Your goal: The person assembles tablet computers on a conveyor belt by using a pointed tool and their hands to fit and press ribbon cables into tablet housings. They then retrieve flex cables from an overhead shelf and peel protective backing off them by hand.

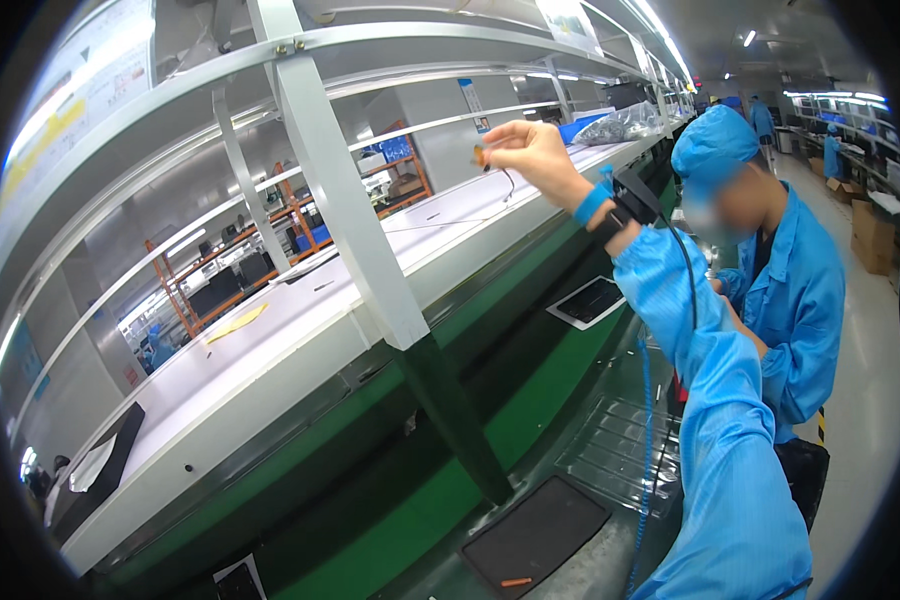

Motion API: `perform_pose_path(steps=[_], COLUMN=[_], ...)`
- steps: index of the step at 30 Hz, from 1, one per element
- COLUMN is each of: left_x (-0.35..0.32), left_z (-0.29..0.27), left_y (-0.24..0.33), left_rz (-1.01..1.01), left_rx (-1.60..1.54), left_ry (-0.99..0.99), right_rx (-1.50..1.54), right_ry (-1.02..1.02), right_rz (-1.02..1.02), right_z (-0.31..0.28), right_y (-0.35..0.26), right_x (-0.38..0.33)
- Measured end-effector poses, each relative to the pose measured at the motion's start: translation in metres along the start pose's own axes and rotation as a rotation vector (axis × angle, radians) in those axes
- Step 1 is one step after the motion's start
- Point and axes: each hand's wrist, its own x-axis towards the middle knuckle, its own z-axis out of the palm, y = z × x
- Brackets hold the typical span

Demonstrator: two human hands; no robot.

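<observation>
My right hand (538,160) is raised over the white conveyor belt (440,225), at the end of a blue-sleeved arm. Thumb and fingers pinch a small amber-brown piece (480,156), too small to name surely. A thin dark strand (511,186) hangs below the hand; whether it belongs to that piece I cannot tell. Around my wrist are a blue band (592,203) and a black strapped device (635,195) with a cable. My left hand is out of view.
An upright metal post (340,180) stands before the belt. Below lie a black mat (535,535) with a small orange-brown piece (516,582), a clear tray (620,450) and a blue coiled cord (645,450). A co-worker in blue (795,290) is close at right.
</observation>
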Motion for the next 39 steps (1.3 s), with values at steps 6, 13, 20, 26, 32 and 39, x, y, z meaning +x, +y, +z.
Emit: perform_pose_path(steps=[6,13,20,26,32,39], left_x=[0.067,0.033,-0.008,-0.019,-0.018,0.004], left_z=[-0.008,-0.056,-0.085,-0.099,-0.109,-0.100], left_y=[0.065,0.208,0.230,0.220,0.260,0.245], left_rz=[0.255,0.591,0.869,0.874,0.619,0.477], left_rx=[-0.231,-0.608,-0.882,-1.201,-1.023,-1.011], left_ry=[0.196,0.176,-0.077,-0.212,-0.115,-0.366], right_rx=[0.361,1.367,1.959,2.158,2.243,2.217], right_ry=[-0.297,-0.502,-0.694,-0.776,-0.744,-0.668], right_rz=[0.005,0.123,0.192,0.315,0.443,0.680], right_z=[0.031,0.080,0.134,0.201,0.244,0.265], right_y=[-0.154,-0.239,-0.232,-0.205,-0.190,-0.182], right_x=[-0.109,-0.259,-0.338,-0.360,-0.376,-0.383])
